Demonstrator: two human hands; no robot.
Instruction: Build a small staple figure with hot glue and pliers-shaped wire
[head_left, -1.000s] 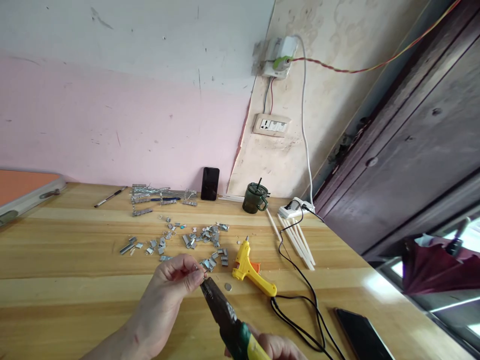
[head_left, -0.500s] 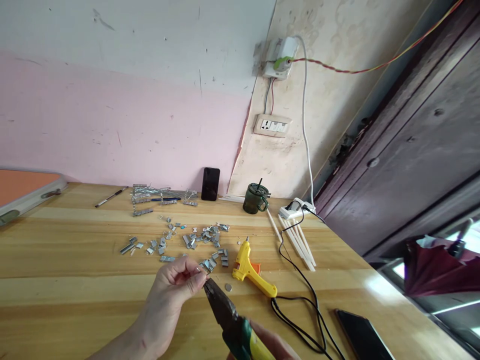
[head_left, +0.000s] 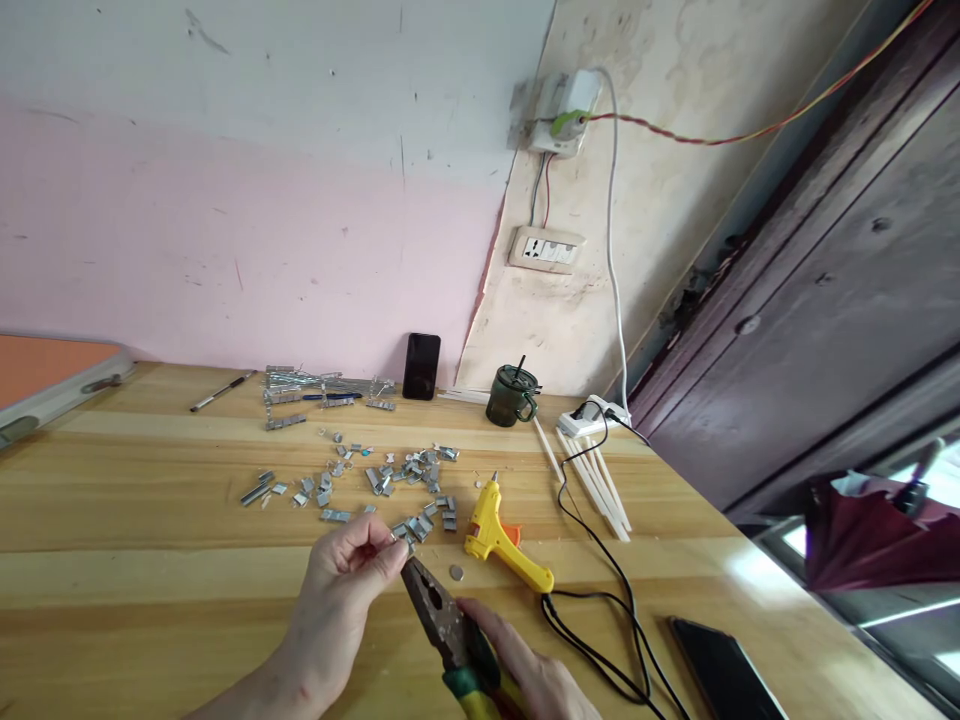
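Left hand (head_left: 341, 590) pinches a tiny silvery metal piece (head_left: 394, 537) at eleven o'clock of the dark-nosed, green-and-yellow-handled pliers (head_left: 450, 632). Right hand (head_left: 540, 675) grips the pliers, which have rolled, exposing their broad face; probably a re-angling on the piece.

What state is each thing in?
Left hand, pinching a tiny piece
Right hand, gripping pliers
Pliers, tips at left hand
Glue gun, on its side
Mug, upright
Rear phone, propped upright, screen dark
Front phone, flat, screen dark
Power strip, plugs inserted
Metal pieces, loose, scattered
Pen, flat
White sticks, flat
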